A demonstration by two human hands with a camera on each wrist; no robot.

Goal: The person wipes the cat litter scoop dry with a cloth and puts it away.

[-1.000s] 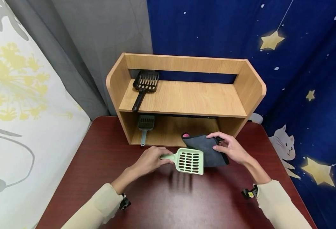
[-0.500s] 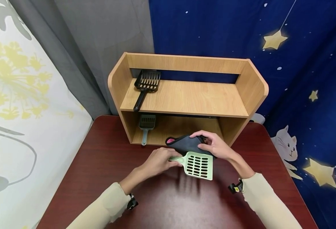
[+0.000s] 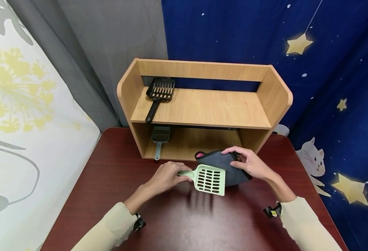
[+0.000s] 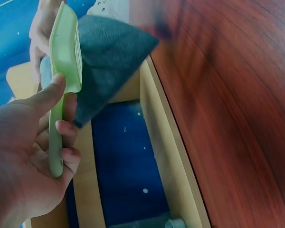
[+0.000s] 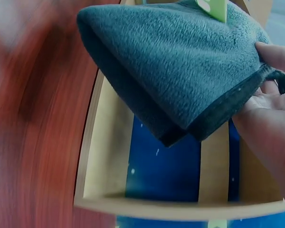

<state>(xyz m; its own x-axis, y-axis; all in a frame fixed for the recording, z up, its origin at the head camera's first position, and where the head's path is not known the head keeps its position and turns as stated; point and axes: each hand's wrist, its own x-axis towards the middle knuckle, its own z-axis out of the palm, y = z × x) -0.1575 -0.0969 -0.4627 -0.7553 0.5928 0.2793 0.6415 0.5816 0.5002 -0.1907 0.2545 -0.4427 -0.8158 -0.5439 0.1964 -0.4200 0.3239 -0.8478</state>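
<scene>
My left hand (image 3: 166, 177) grips the handle of a pale green slotted litter scoop (image 3: 197, 177), held above the table with its blade pointing right. In the left wrist view the thumb lies along the top of the scoop's (image 4: 65, 57) handle and the fingers curl beneath. My right hand (image 3: 248, 164) pinches a dark grey cleaning cloth (image 3: 235, 176) with black edging and a pink spot at its left corner. Behind the blade, the cloth hangs folded, partly hidden by it. The right wrist view shows the cloth's (image 5: 171, 66) fuzzy surface, with a corner of the scoop overlapping it.
A two-tier wooden shelf (image 3: 202, 123) stands at the back of the dark red table (image 3: 184, 223). On its upper tier lies a black slotted scoop (image 3: 154, 108). A smaller grey scoop (image 3: 159, 146) lies on the lower tier at the left. Curtains hang behind.
The right hand swept left with the cloth across the back of the scoop, then returned right. The scoop shifted slightly right, then back left, staying in the left hand.
</scene>
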